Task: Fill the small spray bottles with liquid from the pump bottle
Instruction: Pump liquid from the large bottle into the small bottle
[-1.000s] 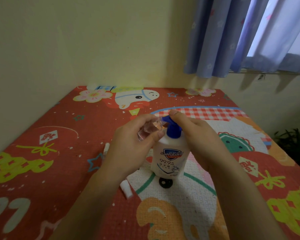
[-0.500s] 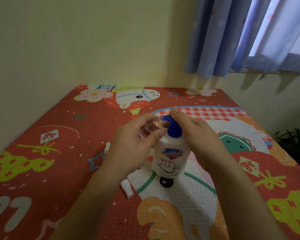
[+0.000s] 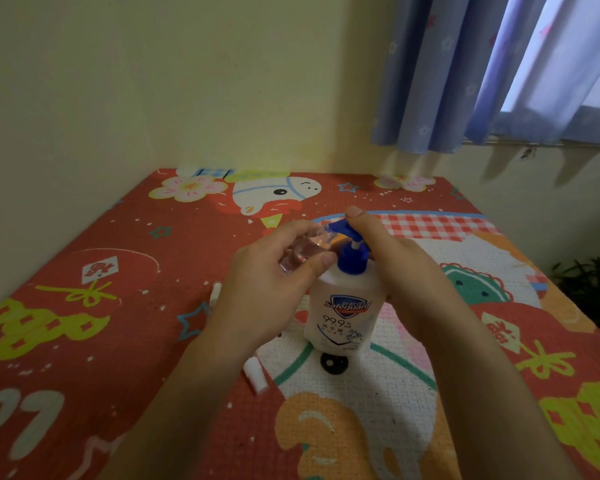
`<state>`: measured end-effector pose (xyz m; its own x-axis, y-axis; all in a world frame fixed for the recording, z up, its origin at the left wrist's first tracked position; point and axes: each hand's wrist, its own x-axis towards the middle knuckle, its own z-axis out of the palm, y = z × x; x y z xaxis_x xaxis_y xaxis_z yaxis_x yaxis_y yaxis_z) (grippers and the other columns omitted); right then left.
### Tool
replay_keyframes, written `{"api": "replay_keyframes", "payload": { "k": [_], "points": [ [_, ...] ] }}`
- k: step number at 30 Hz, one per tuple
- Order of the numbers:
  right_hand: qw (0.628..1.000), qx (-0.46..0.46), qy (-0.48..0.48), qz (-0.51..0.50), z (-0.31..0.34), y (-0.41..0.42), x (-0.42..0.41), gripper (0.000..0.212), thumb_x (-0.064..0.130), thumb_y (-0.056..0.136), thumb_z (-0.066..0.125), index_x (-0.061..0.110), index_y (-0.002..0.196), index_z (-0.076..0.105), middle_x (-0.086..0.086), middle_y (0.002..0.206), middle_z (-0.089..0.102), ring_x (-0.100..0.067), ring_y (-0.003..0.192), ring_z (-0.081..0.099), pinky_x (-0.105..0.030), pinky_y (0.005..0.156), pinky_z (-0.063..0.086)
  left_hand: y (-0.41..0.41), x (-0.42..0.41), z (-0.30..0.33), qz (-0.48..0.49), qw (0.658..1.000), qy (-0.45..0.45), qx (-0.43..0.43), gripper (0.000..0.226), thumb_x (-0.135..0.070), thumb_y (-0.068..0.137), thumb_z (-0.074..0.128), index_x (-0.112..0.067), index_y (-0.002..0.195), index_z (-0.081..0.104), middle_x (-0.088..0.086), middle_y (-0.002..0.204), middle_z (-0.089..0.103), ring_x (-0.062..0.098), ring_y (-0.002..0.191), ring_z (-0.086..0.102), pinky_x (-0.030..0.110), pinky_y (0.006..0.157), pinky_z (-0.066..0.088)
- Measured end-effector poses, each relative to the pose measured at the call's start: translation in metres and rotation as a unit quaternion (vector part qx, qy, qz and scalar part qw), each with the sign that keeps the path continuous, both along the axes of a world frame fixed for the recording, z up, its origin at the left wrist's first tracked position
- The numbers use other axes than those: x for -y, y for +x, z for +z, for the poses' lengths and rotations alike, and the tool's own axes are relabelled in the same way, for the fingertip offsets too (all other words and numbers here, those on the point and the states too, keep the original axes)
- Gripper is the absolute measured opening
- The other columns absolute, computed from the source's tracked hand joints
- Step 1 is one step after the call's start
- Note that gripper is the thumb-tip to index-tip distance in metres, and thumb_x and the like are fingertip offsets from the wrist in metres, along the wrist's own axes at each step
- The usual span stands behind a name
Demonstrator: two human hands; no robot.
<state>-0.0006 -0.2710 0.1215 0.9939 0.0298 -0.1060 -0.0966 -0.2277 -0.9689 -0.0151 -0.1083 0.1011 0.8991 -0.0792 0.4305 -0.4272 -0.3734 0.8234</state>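
Observation:
A white pump bottle (image 3: 345, 311) with a blue pump head (image 3: 351, 249) stands upright on the patterned mat (image 3: 84, 306). My left hand (image 3: 267, 282) grips a small clear spray bottle (image 3: 303, 249), tilted with its open neck against the pump's nozzle. My right hand (image 3: 392, 261) wraps behind the pump, its thumb resting on top of the blue head. The pump stem shows white below the head.
A small white cap (image 3: 256, 375) lies on the mat under my left forearm. Another white piece (image 3: 216, 293) lies left of my left hand. A black round spot (image 3: 333, 363) sits in front of the pump bottle. Wall at left and back, curtain (image 3: 482, 71) upper right, plant (image 3: 593, 289) at right.
The pump head has risen, so its white stem now shows, and my right thumb has come up with it. The small bottle stays at the nozzle.

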Motion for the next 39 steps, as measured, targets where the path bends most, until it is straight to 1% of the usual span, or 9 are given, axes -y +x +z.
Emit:
{"api": "replay_keyframes", "payload": {
  "k": [3, 7, 11, 14, 19, 25, 29, 32, 39],
  "points": [
    [1.0, -0.001, 0.02, 0.006, 0.0, 0.001, 0.002, 0.056, 0.08, 0.057, 0.062, 0.035, 0.085, 0.08, 0.004, 0.093, 0.079, -0.022, 0.092, 0.074, -0.054, 0.096, 0.053, -0.001, 0.001, 0.0, 0.004, 1.0, 0.004, 0.017, 0.033, -0.029, 0.091, 0.072, -0.057, 0.099, 0.056, -0.033, 0.102, 0.066, -0.008, 0.093, 0.063, 0.01, 0.078, 0.049],
    [0.999, 0.003, 0.041, 0.0, 0.0, 0.003, 0.004, 0.052, 0.075, 0.055, 0.066, 0.034, 0.084, 0.08, 0.003, 0.095, 0.079, -0.023, 0.093, 0.075, -0.056, 0.097, 0.053, -0.003, 0.004, 0.001, 0.008, 1.0, 0.012, 0.028, 0.031, -0.031, 0.091, 0.072, -0.058, 0.095, 0.057, -0.032, 0.099, 0.067, -0.004, 0.091, 0.064, 0.016, 0.076, 0.05],
    [0.999, 0.001, 0.038, -0.003, -0.001, 0.004, 0.005, 0.055, 0.073, 0.055, 0.067, 0.031, 0.086, 0.081, 0.002, 0.095, 0.079, -0.024, 0.092, 0.075, -0.055, 0.097, 0.053, -0.002, 0.003, -0.001, 0.009, 1.0, 0.004, 0.022, 0.029, -0.031, 0.089, 0.073, -0.055, 0.098, 0.059, -0.031, 0.097, 0.067, -0.007, 0.091, 0.064, 0.011, 0.076, 0.049],
    [1.0, 0.008, 0.028, -0.003, -0.001, 0.004, 0.005, 0.047, 0.071, 0.06, 0.067, 0.034, 0.085, 0.081, 0.003, 0.095, 0.079, -0.023, 0.092, 0.075, -0.055, 0.096, 0.054, 0.0, 0.003, -0.004, 0.01, 1.0, -0.003, 0.006, 0.026, -0.032, 0.089, 0.074, -0.049, 0.105, 0.063, -0.03, 0.098, 0.068, -0.008, 0.091, 0.064, 0.008, 0.075, 0.047],
    [0.999, 0.031, 0.002, -0.01, -0.001, 0.001, 0.005, 0.028, 0.063, 0.08, 0.063, 0.041, 0.082, 0.08, 0.004, 0.094, 0.079, -0.022, 0.093, 0.073, -0.054, 0.095, 0.054, 0.0, 0.002, -0.005, 0.005, 1.0, -0.01, -0.002, 0.027, -0.03, 0.088, 0.075, -0.049, 0.104, 0.063, -0.026, 0.096, 0.07, -0.009, 0.089, 0.064, 0.005, 0.073, 0.045],
    [0.999, 0.045, -0.01, -0.006, -0.001, 0.001, 0.005, 0.031, 0.059, 0.087, 0.06, 0.038, 0.086, 0.081, 0.004, 0.094, 0.079, -0.023, 0.094, 0.073, -0.053, 0.095, 0.055, -0.003, 0.002, -0.002, -0.005, 1.0, -0.002, -0.008, 0.035, -0.026, 0.09, 0.074, -0.055, 0.094, 0.056, -0.033, 0.095, 0.065, -0.014, 0.083, 0.061, 0.003, 0.071, 0.044],
    [0.999, 0.049, -0.002, -0.005, -0.001, 0.0, 0.006, 0.032, 0.054, 0.09, 0.061, 0.031, 0.084, 0.083, 0.002, 0.089, 0.079, -0.025, 0.091, 0.074, -0.054, 0.094, 0.056, 0.001, 0.0, -0.008, 0.005, 1.0, 0.01, -0.023, 0.029, -0.032, 0.089, 0.074, -0.054, 0.1, 0.059, -0.034, 0.095, 0.066, -0.009, 0.088, 0.063, 0.012, 0.075, 0.048],
    [0.999, 0.051, -0.004, -0.008, -0.002, 0.0, 0.006, 0.031, 0.052, 0.091, 0.062, 0.031, 0.083, 0.082, 0.002, 0.089, 0.079, -0.025, 0.091, 0.073, -0.054, 0.093, 0.056, 0.003, -0.001, -0.012, 0.012, 0.999, 0.007, -0.035, 0.026, -0.032, 0.089, 0.074, -0.042, 0.112, 0.066, -0.026, 0.097, 0.069, -0.005, 0.094, 0.064, 0.023, 0.083, 0.053],
    [0.998, 0.053, -0.012, -0.008, 0.0, -0.001, 0.007, 0.034, 0.049, 0.092, 0.061, 0.026, 0.079, 0.082, 0.004, 0.082, 0.078, -0.022, 0.083, 0.073, -0.046, 0.086, 0.058, 0.001, -0.003, -0.011, 0.013, 0.999, 0.013, -0.043, 0.028, -0.031, 0.09, 0.073, -0.039, 0.116, 0.066, -0.023, 0.103, 0.07, -0.005, 0.096, 0.064, 0.025, 0.086, 0.054]
  ]
}}
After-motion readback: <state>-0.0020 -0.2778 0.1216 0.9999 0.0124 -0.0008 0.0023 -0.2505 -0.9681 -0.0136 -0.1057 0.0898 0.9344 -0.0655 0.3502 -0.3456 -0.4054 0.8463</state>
